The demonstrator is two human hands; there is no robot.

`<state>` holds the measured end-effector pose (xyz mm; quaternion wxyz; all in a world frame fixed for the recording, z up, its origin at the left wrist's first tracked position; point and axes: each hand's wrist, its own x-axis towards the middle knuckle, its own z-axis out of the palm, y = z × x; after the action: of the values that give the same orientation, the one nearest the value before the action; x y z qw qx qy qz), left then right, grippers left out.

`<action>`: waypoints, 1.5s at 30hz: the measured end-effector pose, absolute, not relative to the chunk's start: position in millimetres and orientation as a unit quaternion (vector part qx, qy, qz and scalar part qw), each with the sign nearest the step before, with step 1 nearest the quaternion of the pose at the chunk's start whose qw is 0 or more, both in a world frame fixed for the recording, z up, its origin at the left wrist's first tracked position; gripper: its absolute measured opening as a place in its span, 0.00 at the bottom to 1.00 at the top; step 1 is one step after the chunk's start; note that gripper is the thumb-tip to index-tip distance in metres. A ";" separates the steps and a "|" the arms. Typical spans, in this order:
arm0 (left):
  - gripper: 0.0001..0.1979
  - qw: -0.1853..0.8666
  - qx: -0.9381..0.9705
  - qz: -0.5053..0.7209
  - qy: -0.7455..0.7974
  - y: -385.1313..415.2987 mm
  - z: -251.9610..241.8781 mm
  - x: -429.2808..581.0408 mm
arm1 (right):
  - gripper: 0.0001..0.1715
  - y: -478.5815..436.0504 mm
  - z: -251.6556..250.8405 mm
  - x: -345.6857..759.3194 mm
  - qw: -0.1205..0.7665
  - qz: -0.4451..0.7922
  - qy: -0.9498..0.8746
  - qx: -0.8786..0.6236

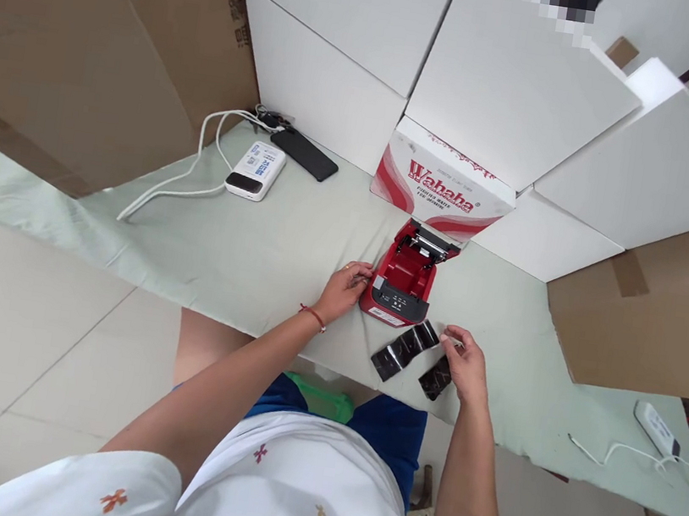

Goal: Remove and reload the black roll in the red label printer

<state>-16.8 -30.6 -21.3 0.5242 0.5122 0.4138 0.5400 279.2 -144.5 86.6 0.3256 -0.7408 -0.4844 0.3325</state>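
A small red and black printer [398, 307] stands on the cloth-covered table with its lid raised and its red inner bay bare. My left hand [348, 286] is at its left side, fingertips touching the casing, fingers slightly bent and not wrapped round it. To the right of the printer's front is my right hand [464, 362], with thumb and forefinger tips close together; whatever may be between them is too small to make out. One glossy black strip [405, 352] lies folded in front of the printer. A second black strip [435, 378] lies beside my right hand, partly hidden by it.
Behind the printer leans a red and white Wahaha carton [444, 188]. A white power bank [257, 170] with cables and a black phone [304, 154] lie at the back left. Cardboard boxes [92, 43] flank the table [296, 234]. A white device [657, 428] with a cord sits far right.
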 end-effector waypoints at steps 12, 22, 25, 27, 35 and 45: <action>0.09 0.488 0.542 0.527 0.437 -31.8 -14.6 -20.4 | 0.23 -170.6 74.6 323.1 0.153 0.166 -0.544 -0.808; 0.08 0.513 0.513 0.548 0.417 -29.8 -20.9 -16.5 | 0.23 -154.1 205.9 296.5 0.140 0.499 -0.656 -0.548; 0.08 0.513 0.510 0.550 0.418 -30.1 -21.2 -15.9 | 0.25 -118.3 217.5 267.0 0.146 0.452 -0.686 -0.551; 0.08 0.515 0.512 0.547 0.416 -30.5 -20.9 -15.8 | 0.25 -92.1 207.8 244.0 0.148 0.393 -0.692 -0.587; 0.10 0.502 0.523 0.549 0.417 -30.7 -19.7 -14.7 | 0.25 -34.2 169.9 163.0 -0.019 0.109 -0.726 -0.679; 0.11 0.497 0.532 0.539 0.423 -32.3 -16.5 -15.7 | 0.24 -32.6 151.6 156.6 0.044 0.125 -0.740 -0.659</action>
<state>-15.7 -32.3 -16.5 0.4974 0.5317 0.4231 0.5394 156.6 -32.6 151.6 0.0438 -0.6591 -0.7403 0.1247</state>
